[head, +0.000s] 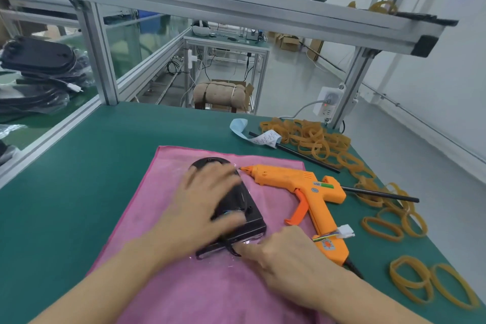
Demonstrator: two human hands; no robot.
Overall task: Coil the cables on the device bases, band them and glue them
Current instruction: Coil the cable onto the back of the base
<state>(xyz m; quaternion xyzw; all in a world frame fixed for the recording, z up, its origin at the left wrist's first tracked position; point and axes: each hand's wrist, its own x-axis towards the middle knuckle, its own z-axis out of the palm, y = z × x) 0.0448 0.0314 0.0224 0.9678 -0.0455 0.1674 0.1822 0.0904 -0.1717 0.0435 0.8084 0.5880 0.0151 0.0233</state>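
On cloth: base (236, 208) lay mid-table, near front edge.
Left hand (207, 200): spread flat, pinning base.
Right hand (278, 252): pinched cable (231, 250) at base's near end, likely to coil.
Glue gun (305, 192): just right, handy.

Two bare forearms reach in, left hand (207, 192) and right hand (278, 252) ungloved, no sleeves, rings or watch visible.

Pale glossy floor (297, 81), white wall (434, 66), aluminium-framed bench (226, 46) beyond, cardboard boxes (288, 42).
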